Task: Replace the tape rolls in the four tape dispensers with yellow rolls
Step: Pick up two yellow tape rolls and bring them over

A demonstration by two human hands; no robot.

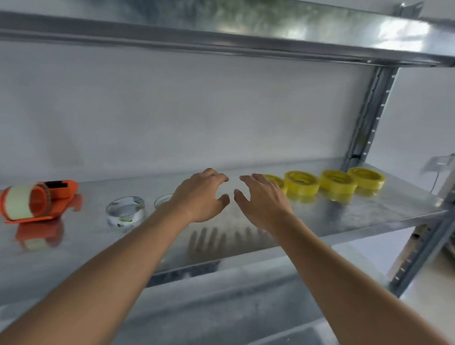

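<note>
Right hand (pixel 261 199) partly hides 1 yellow roll (pixel 274 180); both hands spread, left hand (pixel 202 194) apparently empty.

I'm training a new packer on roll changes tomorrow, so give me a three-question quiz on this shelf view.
1. True or false: the left hand grips a yellow tape roll.
2. How many yellow tape rolls lie in the row at the right of the metal shelf? A) two B) four C) six
3. Fill in: the roll in the orange tape dispenser looks ____, not bright yellow.

Key
1. False; both it and the right hand hover empty, fingers spread.
2. B; the right hand partly hides the nearest one.
3. Pale cream. Two clear tape rolls lie beside the dispenser.
</note>
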